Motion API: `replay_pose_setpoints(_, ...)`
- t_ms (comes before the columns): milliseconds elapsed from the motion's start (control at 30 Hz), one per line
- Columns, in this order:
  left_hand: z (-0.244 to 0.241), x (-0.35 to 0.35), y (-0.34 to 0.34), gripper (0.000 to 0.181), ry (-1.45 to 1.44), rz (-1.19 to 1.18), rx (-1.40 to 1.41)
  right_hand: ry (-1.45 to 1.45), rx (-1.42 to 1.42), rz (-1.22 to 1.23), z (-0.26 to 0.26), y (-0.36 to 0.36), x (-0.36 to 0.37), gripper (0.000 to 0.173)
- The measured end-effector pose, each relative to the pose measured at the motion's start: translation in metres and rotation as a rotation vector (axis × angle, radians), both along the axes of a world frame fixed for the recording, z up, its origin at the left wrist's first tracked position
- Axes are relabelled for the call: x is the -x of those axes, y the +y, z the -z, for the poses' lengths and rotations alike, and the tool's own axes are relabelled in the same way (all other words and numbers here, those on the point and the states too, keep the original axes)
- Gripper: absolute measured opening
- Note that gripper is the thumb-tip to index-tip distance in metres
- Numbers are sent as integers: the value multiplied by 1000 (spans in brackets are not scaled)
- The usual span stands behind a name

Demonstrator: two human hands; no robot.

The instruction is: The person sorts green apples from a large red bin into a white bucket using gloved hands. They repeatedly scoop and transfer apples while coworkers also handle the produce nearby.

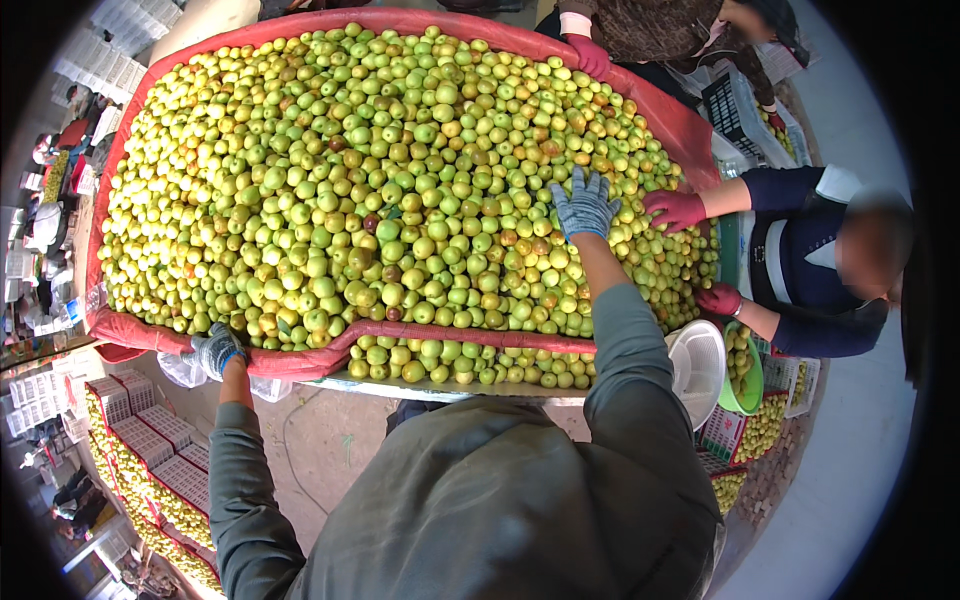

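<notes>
A broad heap of green jujubes [405, 172], some with brown-red patches, fills a large sorting table with a padded red rim [300, 361]. My right hand [585, 204], in a grey-blue knit glove, lies palm down on the fruit with its fingers apart. In the same kind of glove, my left hand [216, 351] grips the near-left rim, its thumb on the fruit side. Below the raised red flap, a narrow strip of jujubes [465, 361] runs along the near edge.
Close to my right hand, a co-worker's maroon gloves [676, 210] touch the fruit. Another person's gloved hand [589, 56] rests on the far rim. A white basket [697, 367] and green basin [742, 371] stand right. Stacked crates [150, 442] of jujubes stand lower left.
</notes>
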State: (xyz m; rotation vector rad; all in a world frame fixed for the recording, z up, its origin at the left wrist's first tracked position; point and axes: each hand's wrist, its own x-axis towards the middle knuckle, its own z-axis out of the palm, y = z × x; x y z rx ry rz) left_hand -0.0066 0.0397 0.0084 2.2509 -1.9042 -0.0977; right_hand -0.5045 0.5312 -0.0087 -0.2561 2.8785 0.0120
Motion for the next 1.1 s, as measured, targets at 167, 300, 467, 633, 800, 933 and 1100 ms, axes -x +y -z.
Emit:
replay_pose_setpoints(167, -13, 12, 12, 75, -7, -7, -31, -3, -64, 86, 13, 58, -38, 78)
replay_pose_setpoints(300, -5, 5, 6, 77, -60, 72, 25, 71, -80, 101, 33, 98, -78, 81)
replay_pose_setpoints(467, -5, 10, 8, 69, -109, 83, -17, 6, -27, 162, -1, 70, -135, 75)
replay_pose_setpoints(633, -1, 3, -1, 74, 1, -21, 27, 345, 569, -453, -5, -65, -208, 70)
replay_pose_setpoints(800, -11, 18, 9, 79, -15, -5, 11, 28, 531, -809, -30, -162, -227, 75)
replay_pose_setpoints(933, 2, 10, 2, 78, -34, -1, 41, 57, 405, -649, -31, -156, -185, 70)
replay_pose_setpoints(1100, 66, -49, -51, 26, -619, 671, -45, 71, 239, -600, -20, -120, -147, 64)
